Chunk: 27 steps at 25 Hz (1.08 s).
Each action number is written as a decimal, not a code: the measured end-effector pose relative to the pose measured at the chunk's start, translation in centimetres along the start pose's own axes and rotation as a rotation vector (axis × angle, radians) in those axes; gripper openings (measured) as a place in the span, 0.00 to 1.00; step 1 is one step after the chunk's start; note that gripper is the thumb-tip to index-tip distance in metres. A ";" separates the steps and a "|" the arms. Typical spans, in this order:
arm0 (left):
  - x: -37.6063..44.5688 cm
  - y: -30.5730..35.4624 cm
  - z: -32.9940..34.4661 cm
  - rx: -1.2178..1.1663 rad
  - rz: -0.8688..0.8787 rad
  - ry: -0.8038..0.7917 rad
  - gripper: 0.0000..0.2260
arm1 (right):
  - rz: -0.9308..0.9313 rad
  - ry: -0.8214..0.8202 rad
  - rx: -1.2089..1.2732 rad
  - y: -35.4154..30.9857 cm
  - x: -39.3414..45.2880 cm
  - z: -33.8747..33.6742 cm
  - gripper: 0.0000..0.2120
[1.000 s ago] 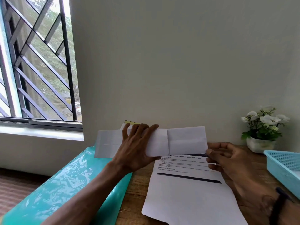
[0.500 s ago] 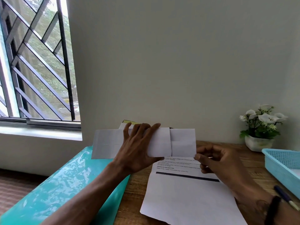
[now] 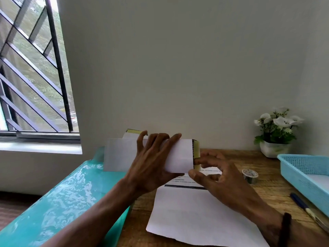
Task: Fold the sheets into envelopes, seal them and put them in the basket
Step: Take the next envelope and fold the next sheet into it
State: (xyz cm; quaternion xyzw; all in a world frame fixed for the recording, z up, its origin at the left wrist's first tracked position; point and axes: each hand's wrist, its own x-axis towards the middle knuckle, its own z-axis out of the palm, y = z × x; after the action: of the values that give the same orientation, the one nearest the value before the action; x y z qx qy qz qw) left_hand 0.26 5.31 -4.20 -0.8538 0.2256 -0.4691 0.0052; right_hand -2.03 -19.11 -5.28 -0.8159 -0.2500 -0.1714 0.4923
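Folding step: left hand (image 3: 151, 163) spans and clutches the folded sheet (image 3: 178, 155); right hand (image 3: 215, 175) pinches its right flap. Next, I judge: crease, then tape roll (image 3: 250, 176), right of sheet.

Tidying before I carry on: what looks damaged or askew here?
The sheet lying on the table has a ragged, uneven near edge, as if torn. Nothing else stands out.

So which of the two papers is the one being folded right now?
The folded sheet held up off the table in both hands, left hand and right hand. The other, the printed sheet, lies flat and untouched on the wooden table.
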 end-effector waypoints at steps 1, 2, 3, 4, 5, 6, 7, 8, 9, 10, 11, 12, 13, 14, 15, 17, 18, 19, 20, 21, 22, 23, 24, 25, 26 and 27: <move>0.0 0.1 0.1 0.000 0.009 0.007 0.44 | -0.010 -0.024 0.023 0.0 -0.1 0.1 0.18; 0.1 0.3 0.1 -0.003 0.018 0.010 0.43 | -0.019 -0.049 0.036 -0.1 -0.2 0.0 0.19; 0.1 0.5 0.1 -0.008 0.028 0.012 0.43 | -0.020 -0.075 0.043 -0.2 -0.3 0.1 0.21; 0.1 0.6 0.2 -0.012 0.041 0.015 0.43 | -0.021 -0.105 0.051 -0.3 -0.3 0.1 0.22; 0.2 0.9 0.2 -0.012 0.054 0.019 0.43 | -0.020 -0.135 0.056 -0.4 -0.4 0.1 0.22; 0.2 1.1 0.1 -0.010 0.067 0.020 0.43 | -0.012 -0.162 0.063 -0.4 -0.4 0.2 0.22; 0.3 1.3 0.0 -0.005 0.076 0.017 0.44 | 0.001 -0.184 0.077 -0.5 -0.4 0.2 0.22; 0.4 1.5 -0.1 -0.001 0.081 0.013 0.44 | 0.013 -0.203 0.096 -0.5 -0.4 0.2 0.23; 0.5 1.7 -0.2 0.000 0.083 0.012 0.43 | 0.024 -0.214 0.112 -0.5 -0.4 0.2 0.23; 0.5 2.0 -0.3 -0.001 0.085 0.014 0.43 | 0.034 -0.214 0.119 -0.5 -0.4 0.1 0.22; 0.6 2.1 -0.4 -0.004 0.091 0.020 0.42 | 0.040 -0.205 0.123 -0.7 -0.5 0.0 0.20; 0.6 2.3 -0.4 -0.006 0.101 0.028 0.41 | 0.045 -0.186 0.129 -0.8 -0.5 -0.1 0.17; 0.6 2.4 -0.4 -0.007 0.117 0.037 0.40 | 0.055 -0.159 0.153 -0.9 -0.5 -0.2 0.14; 0.7 2.5 -0.4 -0.004 0.131 0.041 0.41 | 0.072 -0.124 0.198 -0.9 -0.4 -0.2 0.11; 0.9 2.5 -0.6 0.000 0.142 0.032 0.43 | 0.099 -0.084 0.268 -0.8 -0.2 -0.2 0.08; 2.4 2.5 -1.6 0.021 0.139 -0.060 0.52 | 0.193 -0.005 0.494 -0.2 0.5 -0.6 0.07; 3.6 2.6 -2.5 0.022 0.113 -0.144 0.56 | 0.248 0.033 0.631 0.1 1.0 -0.9 0.08; 5.1 2.7 -3.4 -0.002 0.064 -0.236 0.57 | 0.294 0.066 0.759 0.3 1.5 -1.5 0.08; 7.1 2.8 -4.3 -0.067 -0.011 -0.323 0.54 | 0.326 0.094 0.860 0.6 2.1 -2.2 0.09; 9.1 2.8 -4.9 -0.195 -0.109 -0.399 0.48 | 0.345 0.111 0.923 0.8 2.4 -2.8 0.10; 10.7 2.9 -5.5 -0.363 -0.232 -0.472 0.38 | 0.350 0.120 0.947 0.9 2.7 -3.2 0.12; 11.8 3.2 -5.7 -0.544 -0.368 -0.542 0.29 | 0.352 0.123 0.949 1.0 2.8 -3.3 0.13; 12.3 3.5 -5.2 -0.712 -0.489 -0.602 0.21 | 0.361 0.130 0.938 1.3 2.9 -3.4 0.15; 12.0 3.9 -4.5 -0.838 -0.595 -0.651 0.16 | 0.382 0.140 0.920 1.6 2.8 -3.5 0.16; 11.2 4.4 -3.8 -0.940 -0.677 -0.687 0.12 | 0.409 0.147 0.901 1.7 2.8 -3.6 0.17; 10.0 4.9 -2.9 -1.049 -0.738 -0.693 0.10 | 0.438 0.144 0.883 1.8 2.7 -3.5 0.16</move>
State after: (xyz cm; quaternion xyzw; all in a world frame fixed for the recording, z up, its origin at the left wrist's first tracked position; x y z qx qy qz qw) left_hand 0.70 -2.38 4.32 -0.8640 0.1034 0.0268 -0.4920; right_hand 1.07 -22.32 -3.53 -0.5490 -0.0868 0.0025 0.8313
